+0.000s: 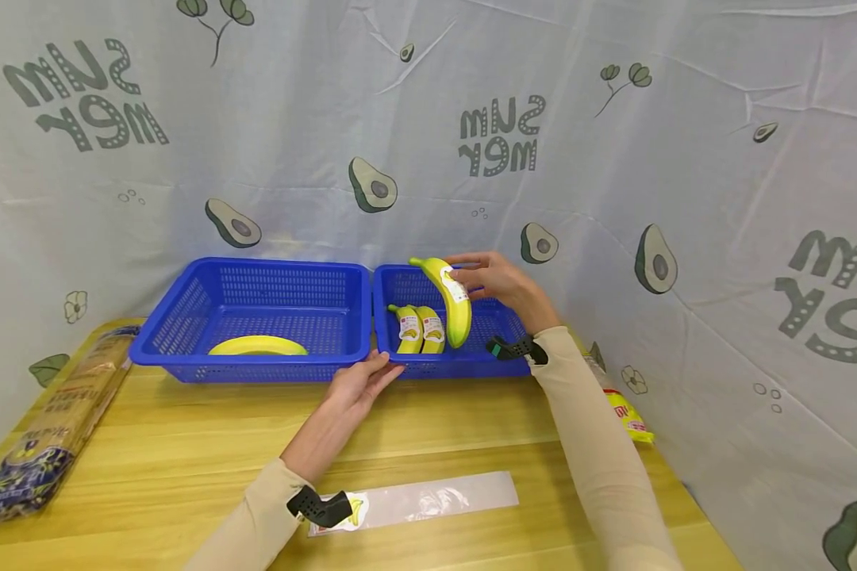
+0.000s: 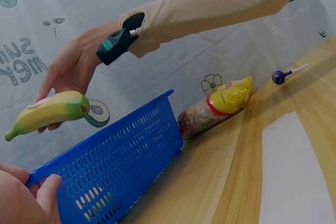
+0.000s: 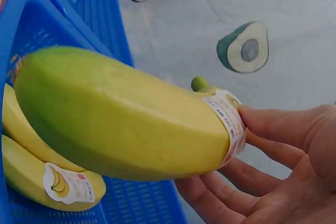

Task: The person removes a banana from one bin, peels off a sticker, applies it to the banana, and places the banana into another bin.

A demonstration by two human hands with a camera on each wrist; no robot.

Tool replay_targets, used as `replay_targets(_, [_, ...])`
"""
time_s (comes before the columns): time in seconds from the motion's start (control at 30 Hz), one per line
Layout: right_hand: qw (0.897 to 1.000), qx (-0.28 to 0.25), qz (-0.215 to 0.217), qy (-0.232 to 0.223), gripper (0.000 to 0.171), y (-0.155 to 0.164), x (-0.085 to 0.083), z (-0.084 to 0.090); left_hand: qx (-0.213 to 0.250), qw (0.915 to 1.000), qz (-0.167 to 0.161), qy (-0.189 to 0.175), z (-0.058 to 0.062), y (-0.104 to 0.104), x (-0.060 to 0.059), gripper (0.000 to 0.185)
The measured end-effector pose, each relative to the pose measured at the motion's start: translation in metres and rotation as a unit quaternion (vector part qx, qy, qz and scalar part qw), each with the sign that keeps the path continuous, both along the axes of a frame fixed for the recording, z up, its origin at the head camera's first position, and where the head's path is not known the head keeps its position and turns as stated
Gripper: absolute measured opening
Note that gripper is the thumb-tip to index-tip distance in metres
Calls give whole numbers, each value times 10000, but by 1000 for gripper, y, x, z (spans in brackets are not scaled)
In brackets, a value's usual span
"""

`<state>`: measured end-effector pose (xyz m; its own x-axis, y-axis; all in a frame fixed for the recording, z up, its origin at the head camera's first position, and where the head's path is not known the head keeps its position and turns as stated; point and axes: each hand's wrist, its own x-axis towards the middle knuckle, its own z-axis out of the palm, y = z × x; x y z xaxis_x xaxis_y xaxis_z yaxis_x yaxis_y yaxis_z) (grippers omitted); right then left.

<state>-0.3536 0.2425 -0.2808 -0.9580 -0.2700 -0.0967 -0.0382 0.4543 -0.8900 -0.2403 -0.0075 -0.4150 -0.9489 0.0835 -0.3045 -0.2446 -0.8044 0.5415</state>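
My right hand [image 1: 498, 284] pinches a yellow banana [image 1: 457, 317] with greenish ends and a white sticker around its middle. It holds the banana above the right blue basket [image 1: 486, 367]. Inside that basket two stickered bananas [image 1: 432, 337] lie side by side near the front left. The left hand [image 1: 357, 386] grips the right basket's rim at its front left corner, thumb and fingers on either side of the edge in the left wrist view. In the left blue basket [image 1: 186, 369] lies a single banana [image 1: 257, 345], partly hidden by the front wall.
A clear strip [image 1: 428, 503] with a banana sticker at one end lies on the wooden table [image 1: 150, 476]. Long packaged food [image 1: 57, 428] lies at the left edge. To the right are a yellow-and-red bag [image 2: 220, 103] and a lollipop [image 2: 280, 76]. A printed curtain [image 1: 293, 119] hangs behind.
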Motion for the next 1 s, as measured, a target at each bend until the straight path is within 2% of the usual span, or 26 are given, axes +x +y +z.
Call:
replay_targets(0.1, [9999,-16,-162,-30,51,1,-7,-4,245,9997,-3,-22,1,0,-2,56])
replay_targets(0.27, [9987,-109,-433,-231,51,4,-20,-17,568,9983,-27,-83,-1,1,-4,64])
replay_targets(0.77, [9921,-248,-1054,-626,45,0,-47,-47,516,9987,14,-31,-3,1,-2,53])
replay_targets(1.0, [9881,-163,-1308,-789,46,3,-52,-66,465,9989,-23,2,-5,2,-2,51])
